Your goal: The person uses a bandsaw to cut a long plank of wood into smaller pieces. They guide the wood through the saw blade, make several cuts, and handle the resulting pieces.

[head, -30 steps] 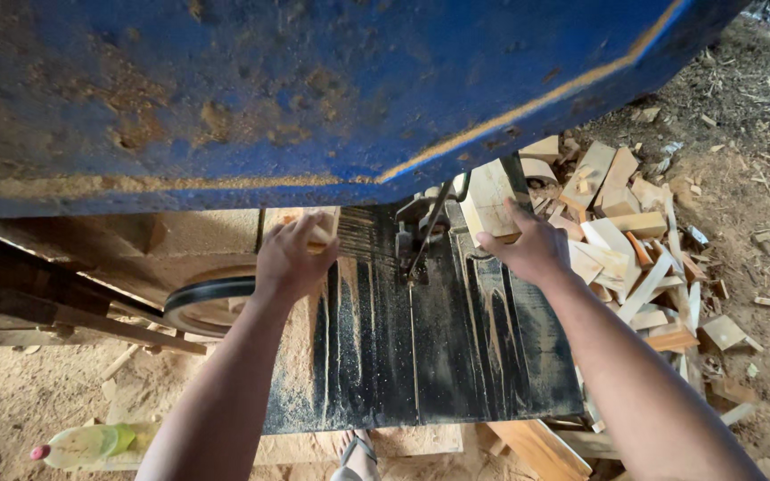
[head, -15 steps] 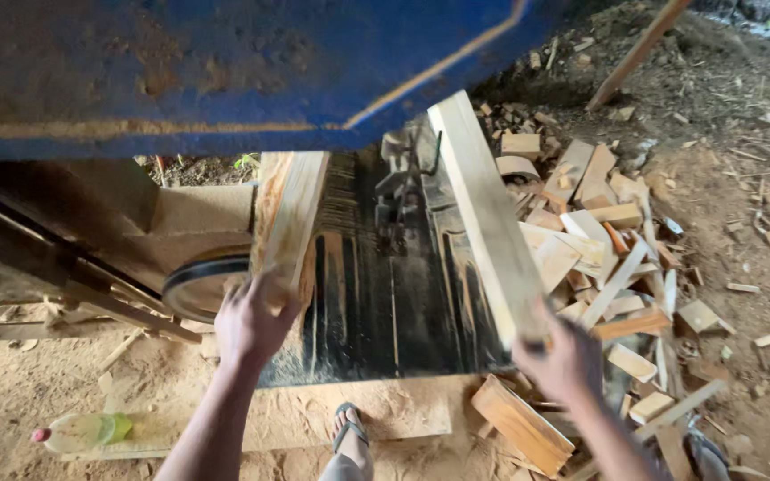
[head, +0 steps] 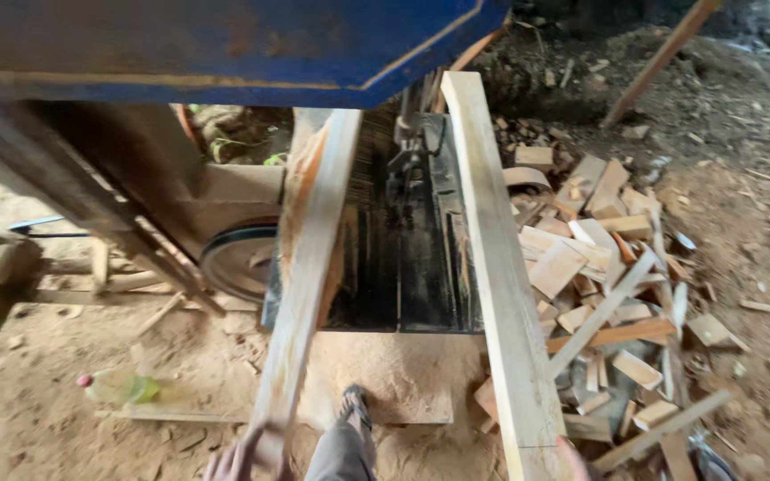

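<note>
**Two boards drawn back off the saw table**

The person has pulled two long pieces of wood toward themselves. A second ago both hands were far up by the blade; now they are down at the near edge of the view. The left plank (head: 309, 267), rough and orange-streaked along one side, runs from the dark saw table (head: 403, 276) down to the left hand (head: 247, 459), which looks closed around its near end, though blur hides the fingers. The right plank (head: 496, 267), pale and clean-edged, reaches from beside the blade guide (head: 407, 151) to the bottom edge; only a sliver of the right hand (head: 572, 463) shows there, so I cannot tell its grip. Both boards now lie apart, which suggests the cut is through.

The blue machine housing (head: 225, 44) hangs overhead. Offcuts (head: 617, 294) pile at right, a plastic bottle (head: 122, 387) lies at left in the sawdust, and a sandalled foot (head: 354, 410) stands between the planks.
</note>
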